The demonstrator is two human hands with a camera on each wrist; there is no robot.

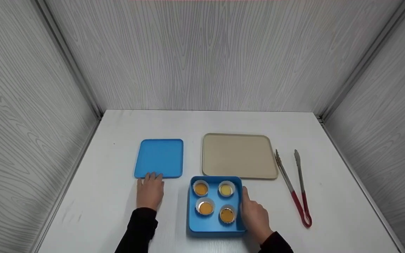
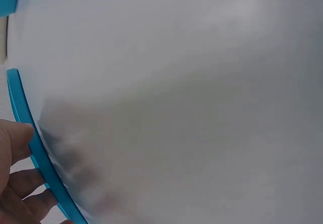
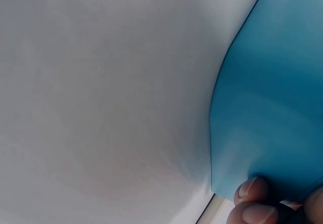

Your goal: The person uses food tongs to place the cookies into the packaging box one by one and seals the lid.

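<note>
A blue box (image 1: 192, 225) sits near the table's front edge with several egg tarts (image 1: 205, 208) in white paper cups inside. My right hand (image 1: 254, 213) grips its right wall, thumb up along the rim. In the right wrist view the fingertips (image 3: 251, 189) press against the blue box wall (image 3: 272, 93). A flat blue lid (image 1: 159, 157) lies to the box's left and farther back. My left hand (image 1: 149, 189) lies flat on the table, its straight fingers touching the lid's near edge. The left wrist view shows the lid's edge (image 2: 36, 153) against the fingers (image 2: 17, 183).
An empty beige tray (image 1: 239, 155) lies just behind the box. Red-handled metal tongs (image 1: 295, 188) rest on the table to the right. Grey wood-grain walls close in the white table (image 1: 100, 207) on three sides.
</note>
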